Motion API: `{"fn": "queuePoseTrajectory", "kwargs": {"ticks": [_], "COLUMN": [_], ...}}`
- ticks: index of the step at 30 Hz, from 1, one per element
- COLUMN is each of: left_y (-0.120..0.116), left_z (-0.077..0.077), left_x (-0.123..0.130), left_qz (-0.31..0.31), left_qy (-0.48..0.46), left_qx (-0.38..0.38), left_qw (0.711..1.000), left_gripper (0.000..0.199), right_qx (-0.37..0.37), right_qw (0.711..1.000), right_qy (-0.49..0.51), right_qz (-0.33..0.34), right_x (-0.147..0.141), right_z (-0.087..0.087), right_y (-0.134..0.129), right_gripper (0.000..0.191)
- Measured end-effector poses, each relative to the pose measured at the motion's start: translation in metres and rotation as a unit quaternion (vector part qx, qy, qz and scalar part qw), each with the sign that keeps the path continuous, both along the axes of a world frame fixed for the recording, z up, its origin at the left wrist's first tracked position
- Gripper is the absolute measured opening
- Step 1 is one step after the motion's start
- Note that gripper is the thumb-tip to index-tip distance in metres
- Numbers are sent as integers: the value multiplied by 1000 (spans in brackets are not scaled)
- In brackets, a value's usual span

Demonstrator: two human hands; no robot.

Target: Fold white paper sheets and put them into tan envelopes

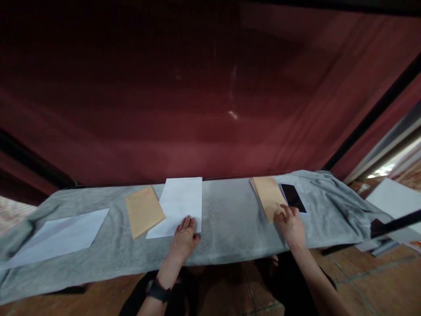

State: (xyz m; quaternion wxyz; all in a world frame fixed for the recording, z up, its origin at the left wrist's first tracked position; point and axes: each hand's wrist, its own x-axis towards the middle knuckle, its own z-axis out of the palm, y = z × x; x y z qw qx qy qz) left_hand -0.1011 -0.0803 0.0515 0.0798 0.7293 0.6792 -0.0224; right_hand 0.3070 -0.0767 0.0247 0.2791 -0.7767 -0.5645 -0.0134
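Brown envelopes [265, 193] stretch lengthwise away from the right hand [291, 226]; I cannot tell if it pinches. The left hand [184, 240] lies flat on white paper [183, 197].

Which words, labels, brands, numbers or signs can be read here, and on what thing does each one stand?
None can be read.
Left brown envelope: faint reddish mark, too blurred.
White sheet under the left hand: nothing legible.
Dark-screened device: nothing legible.
Colourful paper at right edge: too small and blurred.
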Motion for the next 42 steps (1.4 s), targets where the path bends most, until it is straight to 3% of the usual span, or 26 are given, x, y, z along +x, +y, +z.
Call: {"fn": "queuePoseTrajectory", "kwargs": {"ticks": [7,15,19,25,27,30,33,35,39,42], "left_y": [1,9,7,-10,-18,-31,-36,-30,-1,21], "left_z": [17,19,11,-8,-11,-11,-10,-10,-18,-30], "left_x": [4,10,42,113,131,149,153,148,124,109], "left_qz": [-29,-40,-121,-250,-282,-306,-289,-263,-188,-137], "left_qy": [27,19,-24,-67,-76,-98,-145,-168,-132,-78], "left_qx": [0,115,206,250,248,229,196,176,156,133], "left_qw": [999,992,971,933,924,919,926,934,961,978], "left_gripper": [55,32,24,25,25,21,21,36,60,61], "right_qx": [89,88,49,-97,-98,-73,-65,-60,-46,-36], "right_qw": [987,965,941,842,833,843,852,858,871,884], "right_qy": [-1,86,223,476,496,494,486,481,463,439], "right_qz": [132,233,251,235,223,199,182,171,158,157], "right_x": [-28,-53,-68,-94,-98,-98,-92,-88,-85,-87], "right_z": [-10,-15,-16,-17,-16,-18,-25,-29,-34,-33], "right_y": [6,10,10,7,9,14,19,21,19,17], "right_gripper": [34,35,32,44,45,41,40,39,37,38]}}
